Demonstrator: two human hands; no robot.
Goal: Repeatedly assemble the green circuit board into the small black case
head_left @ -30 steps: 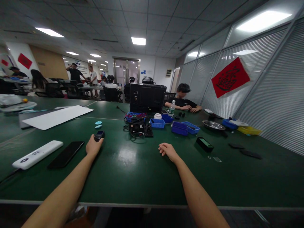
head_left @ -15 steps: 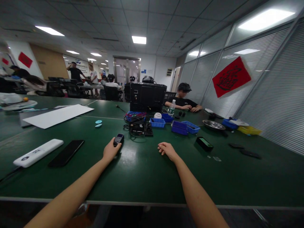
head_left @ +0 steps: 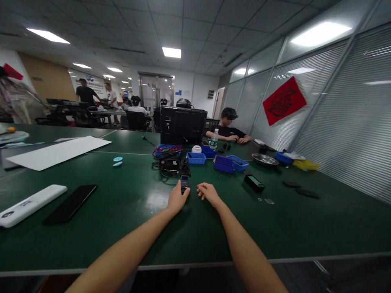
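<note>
My left hand [head_left: 177, 198] is wrapped round a small black handheld device with a screen [head_left: 185, 183], above the middle of the green table [head_left: 195, 232]. The thumb presses along its right side, and the lower part is covered by my fingers. Just to the right, my right hand [head_left: 208, 193] hovers with its fingers loosely bent and a little apart, no object visible in it. It does not touch the device. Behind both hands lie a black box-shaped device [head_left: 170, 166] with cables and a blue tray [head_left: 196, 158].
Left on the table lie a white power strip-like bar [head_left: 33, 205], a black phone-like slab [head_left: 71, 203] and a white board [head_left: 61, 151]. A green-topped black box [head_left: 254, 183], a metal bowl [head_left: 265, 159] and a water bottle [head_left: 214, 138] stand right. A person [head_left: 227, 128] sits across.
My left hand has carried the black handheld device to the right, close to my right hand. The view has turned slightly right; my right hand has stayed in nearly the same pose.
</note>
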